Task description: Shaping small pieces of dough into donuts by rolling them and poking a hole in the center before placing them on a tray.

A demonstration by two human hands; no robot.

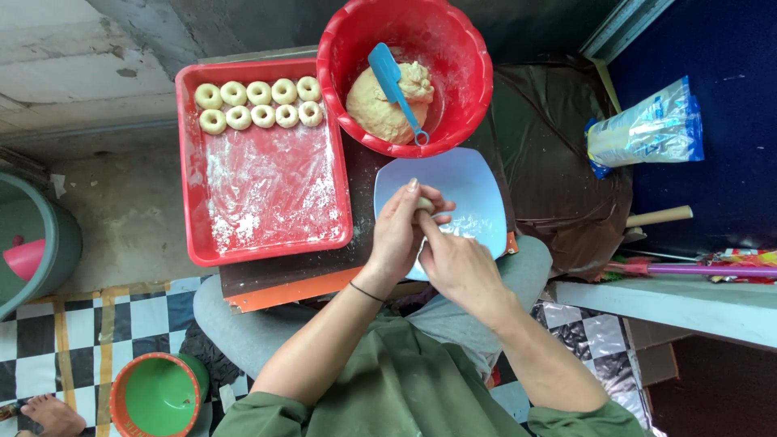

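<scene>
A clear plastic bag (645, 129) with blue and white print lies at the right on a dark blue surface. It is flat, partly filled.

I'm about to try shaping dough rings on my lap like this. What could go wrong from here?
The red rectangular tray and pale blue square plate rest on a board across the knees; a leg shift could tip them. The small dough piece pinched between left hand and right hand might stick or tear.

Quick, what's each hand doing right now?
Left hand: curled around a small dough piece.
Right hand: fingers pinching the same dough piece.
</scene>
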